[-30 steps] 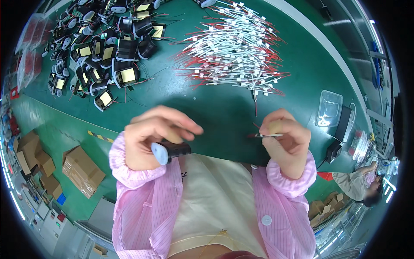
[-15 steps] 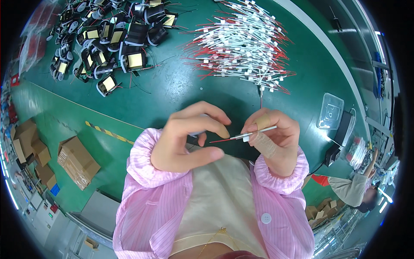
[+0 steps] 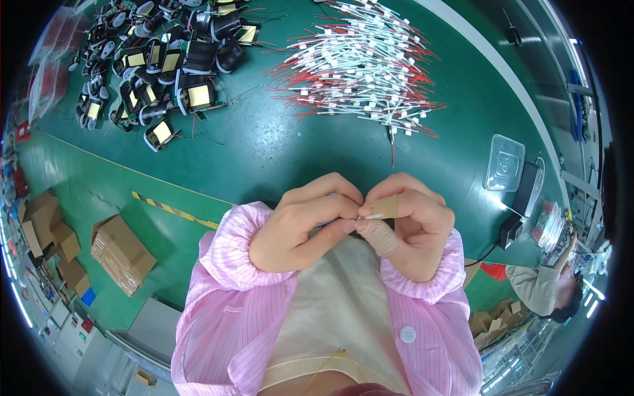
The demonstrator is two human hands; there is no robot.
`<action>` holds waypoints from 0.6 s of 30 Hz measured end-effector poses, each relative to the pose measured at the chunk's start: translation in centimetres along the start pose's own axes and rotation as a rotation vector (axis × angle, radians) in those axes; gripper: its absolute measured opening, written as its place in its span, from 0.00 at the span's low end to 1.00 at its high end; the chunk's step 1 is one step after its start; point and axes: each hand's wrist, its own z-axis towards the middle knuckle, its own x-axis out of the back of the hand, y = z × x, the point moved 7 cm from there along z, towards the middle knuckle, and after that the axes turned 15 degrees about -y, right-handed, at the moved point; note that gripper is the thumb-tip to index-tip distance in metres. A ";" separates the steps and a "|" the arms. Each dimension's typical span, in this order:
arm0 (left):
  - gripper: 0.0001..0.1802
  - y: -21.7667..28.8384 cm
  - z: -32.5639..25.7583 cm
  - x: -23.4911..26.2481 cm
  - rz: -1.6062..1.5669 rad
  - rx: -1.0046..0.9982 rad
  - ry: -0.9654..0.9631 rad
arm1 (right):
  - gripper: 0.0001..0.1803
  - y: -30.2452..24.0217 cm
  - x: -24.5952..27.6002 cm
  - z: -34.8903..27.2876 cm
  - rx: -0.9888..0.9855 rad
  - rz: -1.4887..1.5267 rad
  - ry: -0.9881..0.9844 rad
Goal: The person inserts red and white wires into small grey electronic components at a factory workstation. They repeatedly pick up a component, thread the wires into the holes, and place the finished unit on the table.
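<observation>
Near the middle of the near edge of the counter (image 3: 271, 155), the left hand (image 3: 294, 228) and the right hand (image 3: 419, 228) are meeting, their fingertips touching or almost touching. The right grip is pinching a thin white lead (image 3: 373, 216) between thumb and forefinger, both wrapped in tape, with the gap between them narrow. The lead's visible length is lying crosswise, roughly along the near edge, and its left end is pointing straight at the left thumb and forefinger. The left grip is standing narrow too, its fingers curling around a dark, bluish part (image 3: 321, 225) that is showing only as a sliver; how that part is facing, and whether the lead is touching it, is hidden. The right hand is thus holding the lead, while the left fingertips are sitting just beside its left end. Toward the counter's far edge, a heap of red-and-white leads (image 3: 360, 72) is lying beyond the right hand, and a cluster of black housings (image 3: 168, 63) is spreading toward the far left corner.
</observation>
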 end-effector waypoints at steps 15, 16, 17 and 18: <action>0.07 0.4 -0.7 0.8 0.034 -0.008 0.130 | 0.10 2.6 -0.5 -0.2 -0.088 0.380 -0.137; 0.07 0.4 -0.7 0.8 0.059 0.001 0.142 | 0.10 2.7 -0.5 -0.3 -0.060 0.303 -0.142; 0.07 0.4 -0.8 0.7 0.085 0.010 0.153 | 0.07 2.6 -0.3 -0.2 -0.087 0.264 -0.112; 0.07 0.5 -0.9 0.8 0.099 0.004 0.170 | 0.07 2.4 -0.3 -0.1 -0.086 0.250 -0.109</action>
